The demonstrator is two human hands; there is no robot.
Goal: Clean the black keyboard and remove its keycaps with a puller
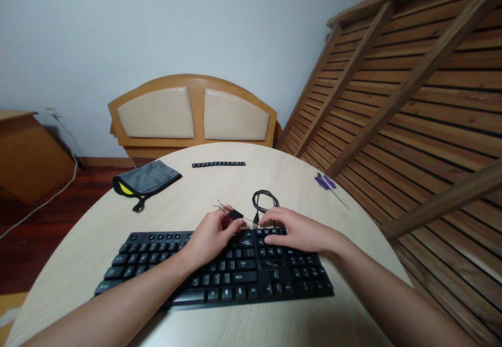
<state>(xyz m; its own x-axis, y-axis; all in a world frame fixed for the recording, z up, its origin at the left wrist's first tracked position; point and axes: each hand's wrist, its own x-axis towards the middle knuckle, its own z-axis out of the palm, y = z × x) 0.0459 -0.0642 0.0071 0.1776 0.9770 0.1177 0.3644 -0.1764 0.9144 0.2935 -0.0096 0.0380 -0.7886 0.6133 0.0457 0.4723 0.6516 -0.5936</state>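
Observation:
A black keyboard [239, 276] lies across the near side of the table, tilted slightly in view. My left hand [214, 234] is over its upper middle keys, with fingers closed on a keycap puller [236, 214] that has a black grip and thin wire loops. My right hand [292, 229] grips the keyboard's back edge at the upper right, thumb on the keys and fingers beyond the edge. Bare sockets show along part of the top row. Beside my right fingertips is the USB plug of a coiled black cable [257, 196].
A line of loose black keycaps [218, 164] lies toward the table's far edge. At left rests a grey cloth pouch [151, 177] with yellow inside. A purple-handled tool [325, 182] is near the right edge. Wooden slats [411, 101] lean beyond the round table [298, 177].

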